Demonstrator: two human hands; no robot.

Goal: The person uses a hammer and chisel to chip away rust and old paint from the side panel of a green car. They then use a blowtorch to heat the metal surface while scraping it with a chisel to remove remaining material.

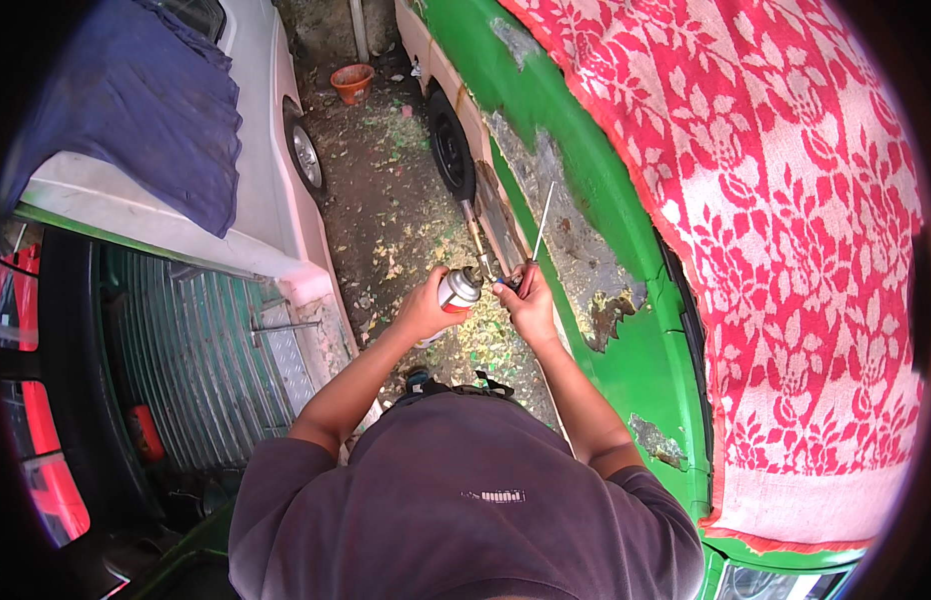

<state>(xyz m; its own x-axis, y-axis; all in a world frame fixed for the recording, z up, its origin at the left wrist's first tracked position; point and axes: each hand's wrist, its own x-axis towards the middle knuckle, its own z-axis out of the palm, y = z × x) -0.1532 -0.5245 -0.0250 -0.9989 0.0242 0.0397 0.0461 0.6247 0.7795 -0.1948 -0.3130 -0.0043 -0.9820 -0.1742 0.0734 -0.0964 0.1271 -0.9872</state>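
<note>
My left hand [424, 306] is wrapped round a white and red gas canister [460, 290]. A blowtorch head [481, 250] with a brass-coloured tube and a wider metal nozzle is fitted to its top and points away from me. My right hand [531, 311] is closed at the blue-knobbed end of the torch, its thumb against the knob. The same hand grips a tool with a long thin metal shaft [545, 220] and a reddish handle, which looks like a screwdriver. The shaft slants up in front of the green car body [583, 366]. No flame can be made out.
Bare grey and rusty patches [611, 310] mark the green car on my right; a red and white floral cloth [776, 250] covers its top. A white vehicle [261, 100] under a blue cloth [136, 110] stands left. Paint flakes [406, 230] litter the ground. An orange pot [353, 84] stands farther off.
</note>
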